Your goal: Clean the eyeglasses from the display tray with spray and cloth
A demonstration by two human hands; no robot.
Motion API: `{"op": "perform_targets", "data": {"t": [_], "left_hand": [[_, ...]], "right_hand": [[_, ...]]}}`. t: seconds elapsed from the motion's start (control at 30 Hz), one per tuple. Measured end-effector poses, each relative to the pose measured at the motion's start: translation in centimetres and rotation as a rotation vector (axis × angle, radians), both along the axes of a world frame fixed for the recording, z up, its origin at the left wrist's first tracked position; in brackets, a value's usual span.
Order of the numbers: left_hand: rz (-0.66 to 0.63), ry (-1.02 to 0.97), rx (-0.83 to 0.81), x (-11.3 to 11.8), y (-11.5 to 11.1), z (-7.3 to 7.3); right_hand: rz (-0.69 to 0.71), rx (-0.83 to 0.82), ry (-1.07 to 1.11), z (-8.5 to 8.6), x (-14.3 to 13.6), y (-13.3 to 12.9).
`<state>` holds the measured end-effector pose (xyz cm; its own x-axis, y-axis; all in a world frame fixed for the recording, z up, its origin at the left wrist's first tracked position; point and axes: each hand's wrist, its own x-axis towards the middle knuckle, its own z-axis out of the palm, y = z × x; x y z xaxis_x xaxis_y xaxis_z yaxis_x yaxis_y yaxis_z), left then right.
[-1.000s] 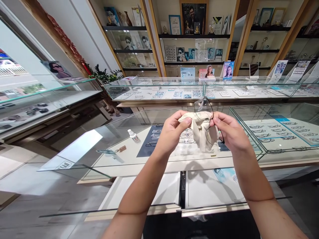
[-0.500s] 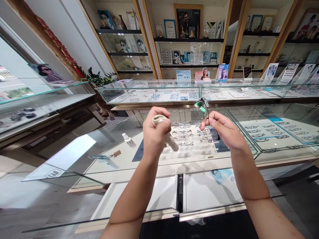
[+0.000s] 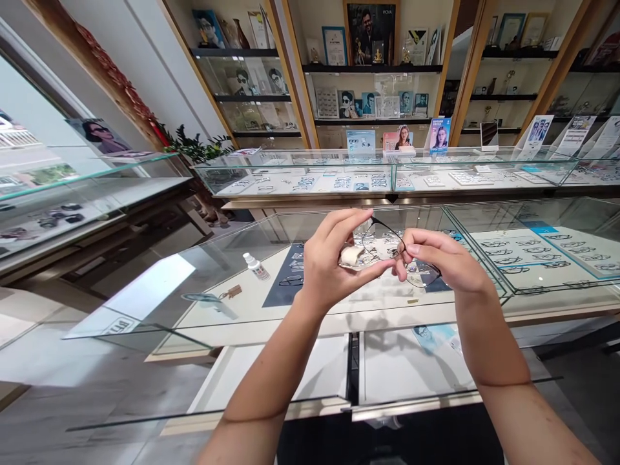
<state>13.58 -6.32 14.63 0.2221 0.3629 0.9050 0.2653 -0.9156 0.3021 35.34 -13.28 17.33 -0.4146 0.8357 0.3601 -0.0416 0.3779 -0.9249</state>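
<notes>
My right hand (image 3: 448, 258) pinches a pair of thin dark-rimmed eyeglasses (image 3: 422, 275) near the middle of the frame, above the glass showcase. One lens points toward my left hand (image 3: 322, 265); the other hangs below my right fingers. A crumpled cream cloth (image 3: 352, 256) is tucked in my left palm, partly hidden by the hand. My left index finger and thumb are spread around the near lens, the index fingertip at the frame's upper corner. The left thumb tip comes close to my right fingers; whether they touch I cannot tell.
On the glass showcase (image 3: 194, 339) stand a small white spray bottle (image 3: 256, 266) and, beside it, a brown tag (image 3: 234, 292). Rows of spectacle frames (image 3: 504, 252) lie under the glass. Open white drawers (image 3: 407, 368) are below my arms. Another display counter (image 3: 310, 184) runs behind.
My left hand has moved right to the eyeglasses and its fingers have spread around a lens, cloth still in the palm. The eyeglasses have turned and come lower. The view has shifted slightly.
</notes>
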Motion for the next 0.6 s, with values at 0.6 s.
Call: {"op": "perform_targets", "data": {"t": [0.6], "left_hand": [[0.197, -0.292, 0.136, -0.80, -0.03, 0.50]], "right_hand": [[-0.719, 0.633, -0.246, -0.51, -0.39, -0.92]]}}
